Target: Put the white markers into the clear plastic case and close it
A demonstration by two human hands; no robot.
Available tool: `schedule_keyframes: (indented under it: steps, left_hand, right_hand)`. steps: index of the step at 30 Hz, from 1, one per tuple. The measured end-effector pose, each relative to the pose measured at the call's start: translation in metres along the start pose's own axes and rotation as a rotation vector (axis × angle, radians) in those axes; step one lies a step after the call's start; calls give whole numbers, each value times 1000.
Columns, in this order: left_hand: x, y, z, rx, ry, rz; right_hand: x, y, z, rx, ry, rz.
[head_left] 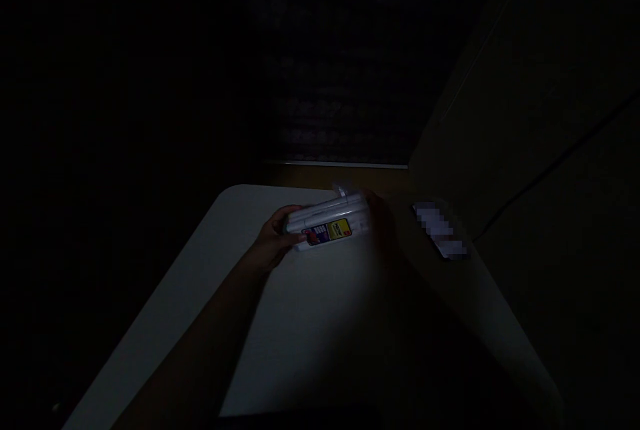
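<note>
A clear-wrapped pack of white sticks (325, 212), which look like candles, is held tilted over the table, its right end higher. On its front is a yellow and dark blue label (327, 232). My left hand (275, 237) grips the left end, with the thumb across the front by the label and the fingers behind. At the pack's right end is my right hand (381, 217), deep in shadow and smeared by motion, so its fingers cannot be made out. A bit of loose clear wrapping (341, 190) sticks up along the top edge.
The pale table (295, 323) has rounded corners and is partly shadowed. A phone (440, 230) with a lit, pixelated screen lies at its right side. A dark cable (550, 167) runs down from the right towards the table edge. The surroundings are very dark.
</note>
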State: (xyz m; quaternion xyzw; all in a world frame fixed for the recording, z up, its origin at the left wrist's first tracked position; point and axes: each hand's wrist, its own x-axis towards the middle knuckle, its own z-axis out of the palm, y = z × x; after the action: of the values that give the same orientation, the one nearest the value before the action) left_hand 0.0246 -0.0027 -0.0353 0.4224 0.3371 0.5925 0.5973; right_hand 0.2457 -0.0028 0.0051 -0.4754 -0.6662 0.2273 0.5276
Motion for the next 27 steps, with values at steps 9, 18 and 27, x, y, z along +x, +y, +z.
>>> schedule_keyframes:
  steps: [9,18,27]
  left_hand:
    - [-1,1,3,-181,126,110]
    - [-2,-1,-2,-281,66,147]
    - [-12,-2,16,-101,-23,-151]
  right_hand:
    - [-18,27,35,191,157,214]
    - [-24,21,35,206,102,247]
    - [-21,25,32,189,38,273]
